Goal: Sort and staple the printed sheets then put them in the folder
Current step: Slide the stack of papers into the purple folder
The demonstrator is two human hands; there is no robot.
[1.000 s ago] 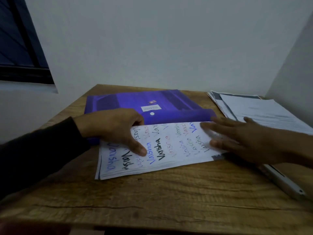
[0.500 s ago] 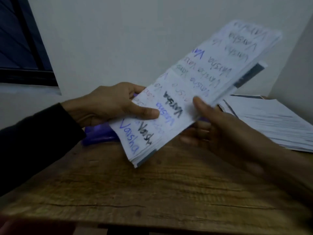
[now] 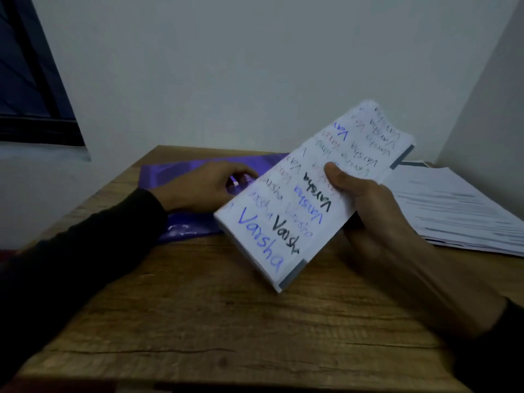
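Observation:
My right hand [image 3: 365, 211] grips a stack of sheets [image 3: 286, 211] covered in handwritten coloured words, tilted up above the table, thumb on top. My left hand [image 3: 204, 185] rests on the purple plastic folder [image 3: 175, 171], which lies flat at the back left of the table; its fingers curl at the folder's flap edge, pinching it. The stack hides the folder's right part. A second pile of printed sheets [image 3: 453, 211] lies flat at the right.
The wooden table [image 3: 215, 313] ends at a front edge close to me. White walls stand behind and to the right. A dark window [image 3: 31, 89] is at the upper left. The stapler is not visible.
The handwritten stack was lifted off the table with both hands. My left hand then let go and dropped to the folder; the right hand alone holds the stack, lower than before.

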